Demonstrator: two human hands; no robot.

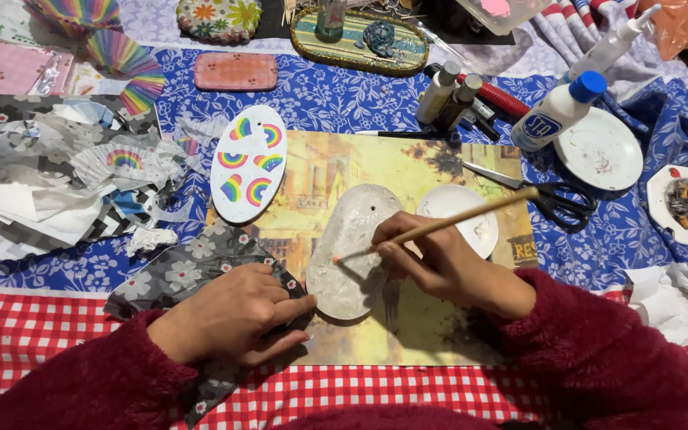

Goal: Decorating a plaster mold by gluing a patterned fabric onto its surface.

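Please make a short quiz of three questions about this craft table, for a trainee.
1. True or false: the right hand holds scissors.
2. What does the left hand press on? A) grey flowered paper B) glue bottle C) rainbow oval
3. Where does the brush tip touch?

Key: 1. False, it holds the brush; the scissors lie on the table. 2. A. 3. The pale oval plaque.

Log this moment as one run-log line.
left hand: flat on grey floral paper | right hand: holds brush on oval plaque
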